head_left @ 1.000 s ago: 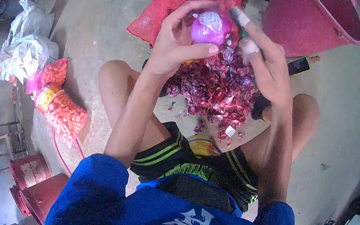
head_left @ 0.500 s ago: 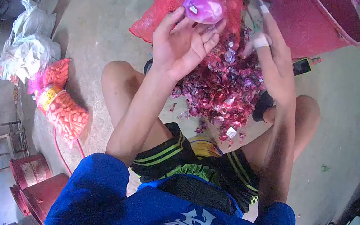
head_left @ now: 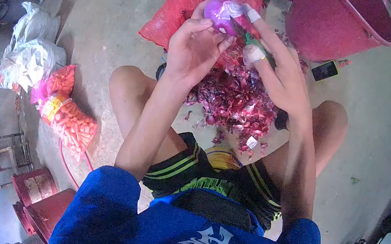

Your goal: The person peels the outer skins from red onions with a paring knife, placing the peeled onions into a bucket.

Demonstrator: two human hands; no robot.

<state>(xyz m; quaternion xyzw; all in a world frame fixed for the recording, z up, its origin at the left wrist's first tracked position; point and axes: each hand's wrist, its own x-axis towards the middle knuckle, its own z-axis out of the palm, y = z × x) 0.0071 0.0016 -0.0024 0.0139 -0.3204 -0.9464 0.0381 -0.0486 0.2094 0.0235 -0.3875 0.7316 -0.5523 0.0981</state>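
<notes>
A purple onion (head_left: 219, 15) rests in my left hand (head_left: 196, 44), whose fingers curl round it from below and the side. My right hand (head_left: 280, 71), with white tape on the thumb and a fingertip, is closed on a small green-handled tool (head_left: 260, 47). Its fingertips are beside the onion, where a strip of peel seems to hang between the hands. The tool's blade cannot be made out. Below both hands lies a heap of dark red onion skins (head_left: 233, 102) between my legs.
Red mesh sacks (head_left: 187, 3) lie beyond my hands. A large red tub (head_left: 327, 27) stands at upper right, with a phone (head_left: 324, 71) on the floor beside it. Bags of carrots (head_left: 69, 123) and white sacks (head_left: 34, 57) are at left.
My right hand has moved left, up to the onion. The onion has turned in my left hand, whose fingers have curled more round it. The phone is now uncovered.
</notes>
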